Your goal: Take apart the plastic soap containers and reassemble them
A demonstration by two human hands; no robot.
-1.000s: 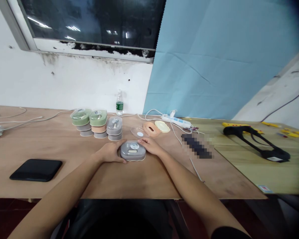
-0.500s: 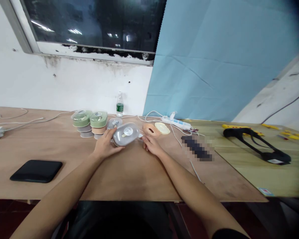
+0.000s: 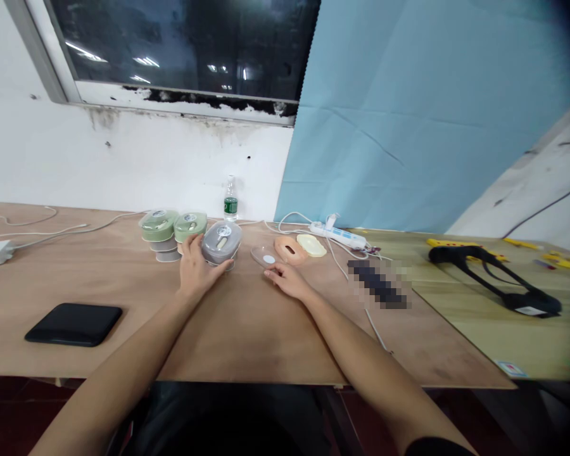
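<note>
1. Near edge of the counter (image 3: 247,370): my forearms cross it. My hands are apart. The left hand (image 3: 194,269) stands upright, its thumb (image 3: 225,264) against the grey oval box; I cannot tell whether it grips. The right hand (image 3: 287,280) lies open, not clamped on anything.
2. Left of my hands: a flat black pad (image 3: 73,325) lies on the counter, well clear of them.
3. Just past my left thumb: the grey oval box (image 3: 221,242) sits on a lower grey tub (image 3: 223,266). Risk: side pressure from my thumb could slide it off if it is poorly seated.
4. Just past my right fingertips: a clear oval lid (image 3: 266,256) lies flat. Risk: a careless finger could skid it into the peach oval piece (image 3: 289,249).
5. Toward the far edge: two green-lidded stacks (image 3: 159,225) (image 3: 190,227) stand close to my left fingers. Risk: a wide swing could topple them.
6. Far edge: a water bottle (image 3: 230,204) and a power strip (image 3: 337,235), with loose cables.
</note>
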